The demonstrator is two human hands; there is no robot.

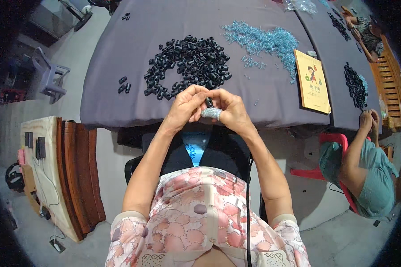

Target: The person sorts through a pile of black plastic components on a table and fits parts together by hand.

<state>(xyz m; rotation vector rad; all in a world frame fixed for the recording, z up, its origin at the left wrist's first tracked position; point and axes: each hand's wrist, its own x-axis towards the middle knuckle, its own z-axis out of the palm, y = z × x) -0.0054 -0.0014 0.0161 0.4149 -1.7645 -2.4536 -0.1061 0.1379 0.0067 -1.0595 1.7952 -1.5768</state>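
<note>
Just over the table's near edge, my left hand (186, 106) and my right hand (231, 110) meet with fingers closed. Between the fingertips they grip a small black cylindrical piece (209, 102), partly hidden by the fingers. A silvery-grey wrap (212, 114) covers what appears to be my right thumb. Right beyond the hands spreads a heap of similar short black hollow pieces (196, 60), with a gap in its left part. Farther right lies a scattered pile of tiny shiny blue-clear parts (267, 40), too small to make out.
A yellow booklet (313, 82) rests on the dark-clothed table (120, 104) at right. A few black pieces (124, 84) sit left of the heap. Two other people work at the right, one on a red chair (336, 139). A wooden-sided cabinet (44, 178) stands left.
</note>
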